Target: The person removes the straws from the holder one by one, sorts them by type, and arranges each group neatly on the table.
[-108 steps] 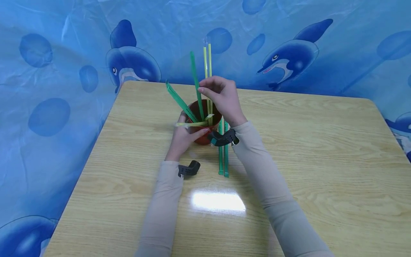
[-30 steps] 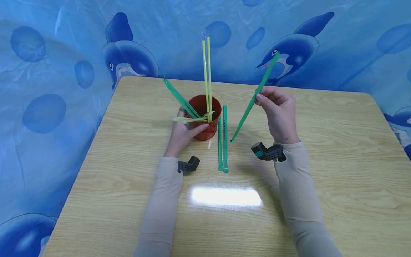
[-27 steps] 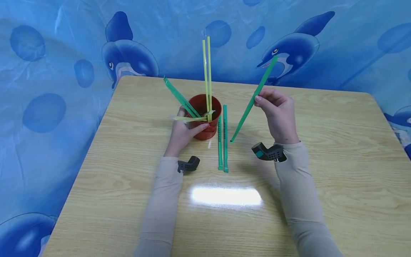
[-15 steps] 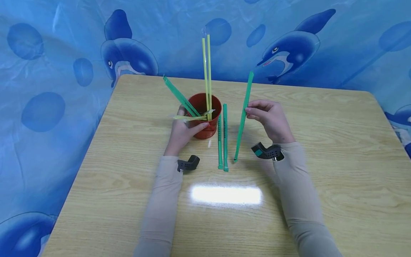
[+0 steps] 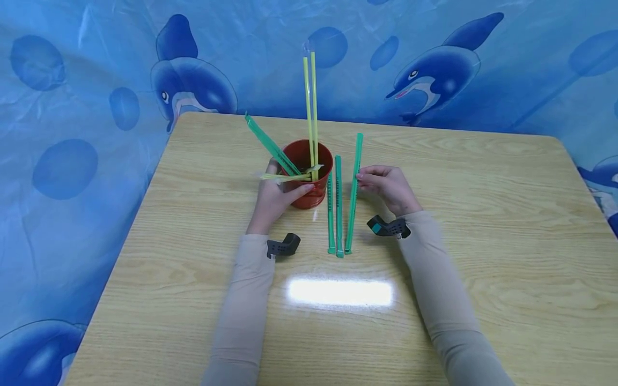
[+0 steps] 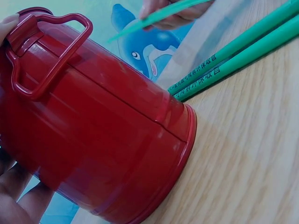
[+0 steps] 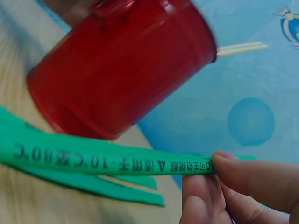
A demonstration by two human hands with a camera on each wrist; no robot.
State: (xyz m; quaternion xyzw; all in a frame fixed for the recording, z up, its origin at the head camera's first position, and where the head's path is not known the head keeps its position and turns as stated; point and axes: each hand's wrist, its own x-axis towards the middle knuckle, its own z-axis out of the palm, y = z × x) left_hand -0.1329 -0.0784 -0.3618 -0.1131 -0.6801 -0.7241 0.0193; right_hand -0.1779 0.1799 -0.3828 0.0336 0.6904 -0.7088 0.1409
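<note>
Our left hand (image 5: 274,199) grips the red cup (image 5: 309,177) on the tabletop (image 5: 483,214), with straws standing in it. Our right hand (image 5: 388,187), at the cup's 3 o'clock, pinches a green straw (image 5: 354,190), its near end just beside two green straws (image 5: 335,206) lying flat.

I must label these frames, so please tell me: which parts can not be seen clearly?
- Red cup inside: head view, its wall hides the straw ends.
- Left hand: left wrist view shows only bits at the frame edges; the cup covers the rest.
- Green straw in the right hand: right wrist view, print blurred, left end cut off.
</note>
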